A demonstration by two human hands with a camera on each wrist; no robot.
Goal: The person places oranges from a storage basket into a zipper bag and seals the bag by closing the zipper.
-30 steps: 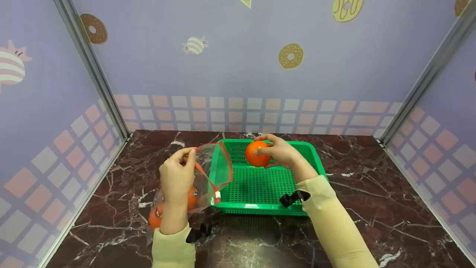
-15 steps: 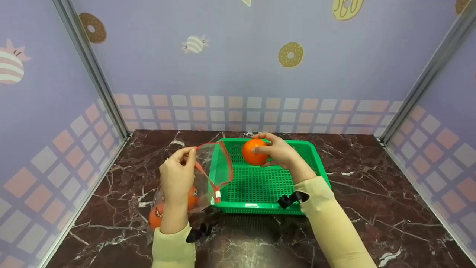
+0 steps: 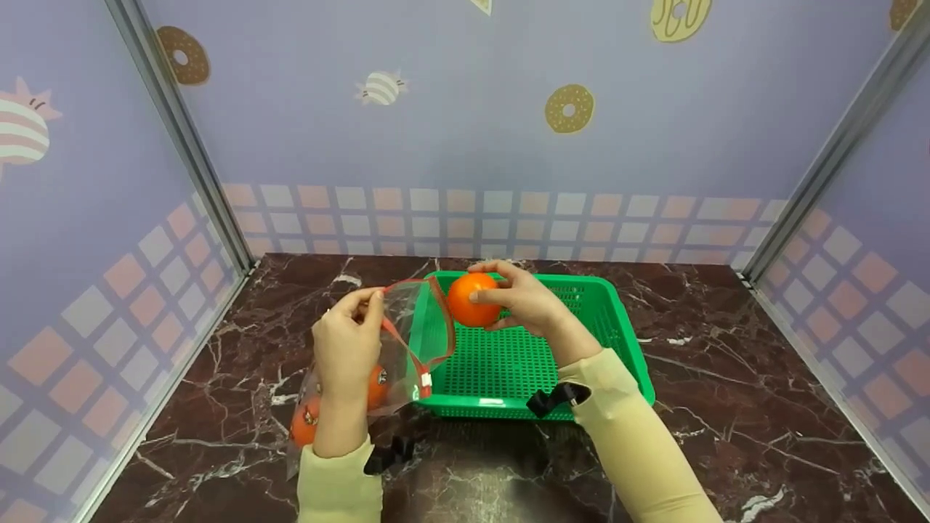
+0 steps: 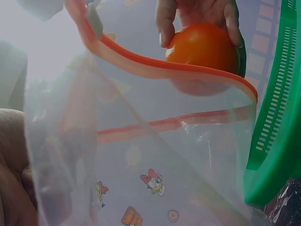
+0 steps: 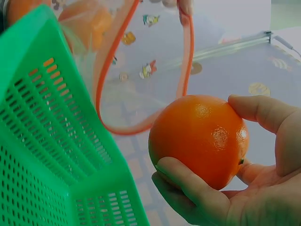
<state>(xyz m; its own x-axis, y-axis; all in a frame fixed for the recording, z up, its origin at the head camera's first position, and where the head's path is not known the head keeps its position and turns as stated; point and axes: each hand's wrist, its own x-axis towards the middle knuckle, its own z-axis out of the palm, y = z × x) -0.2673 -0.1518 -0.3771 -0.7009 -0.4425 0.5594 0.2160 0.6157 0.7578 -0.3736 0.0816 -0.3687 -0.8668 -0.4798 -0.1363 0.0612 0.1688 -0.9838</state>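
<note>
My left hand [image 3: 347, 349] pinches the red-edged rim of a clear zip bag [image 3: 399, 341], whose mouth gapes toward the right. Inside the bag lie oranges [image 3: 377, 387], partly hidden by my left wrist. My right hand [image 3: 530, 301] grips another orange [image 3: 472, 299] between thumb and fingers, just right of the bag's mouth and above the green basket [image 3: 508, 363]. In the right wrist view, this orange [image 5: 200, 141] is close by the bag's red rim [image 5: 106, 75]. The left wrist view shows the orange [image 4: 204, 49] at the far side of the bag's opening.
The basket's slotted wall [image 5: 56, 94] rises beside the bag. A dark marble tabletop [image 3: 726, 407] lies under everything. Patterned purple panels [image 3: 465, 131] enclose the back and both sides, joined by metal corner posts [image 3: 178, 138].
My right hand has carried the orange leftward, from over the basket's middle to the bag's mouth. The left hand and the bag have stayed in place.
</note>
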